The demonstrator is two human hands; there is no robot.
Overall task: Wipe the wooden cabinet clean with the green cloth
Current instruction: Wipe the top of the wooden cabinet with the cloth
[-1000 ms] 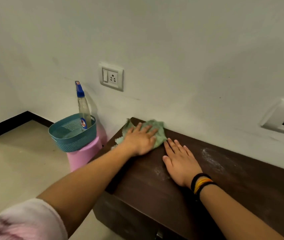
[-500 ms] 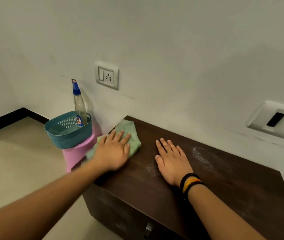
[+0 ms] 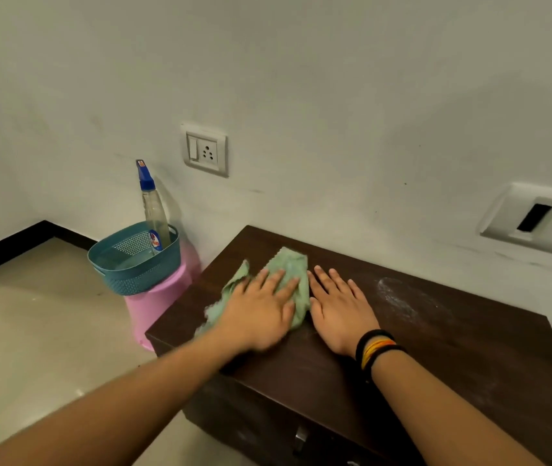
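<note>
A dark wooden cabinet (image 3: 435, 358) stands against the white wall. On the left part of its top lies the crumpled green cloth (image 3: 289, 270). My left hand (image 3: 261, 311) presses flat on the cloth with fingers spread. My right hand (image 3: 340, 302) lies flat and bare on the wood just right of the cloth, touching its edge; black and orange bands circle the wrist. A patch of white dust (image 3: 402, 301) marks the top to the right of my right hand.
Left of the cabinet a teal basket (image 3: 133, 264) holding a spray bottle (image 3: 152, 205) sits on a pink stool (image 3: 160, 297). A socket plate (image 3: 204, 149) and a second wall fitting (image 3: 533, 216) are on the wall. Beige floor lies to the left.
My left hand has slid the green cloth from the back left corner toward the left edge, then right until it meets my right hand. My right hand has stayed flat in place.
</note>
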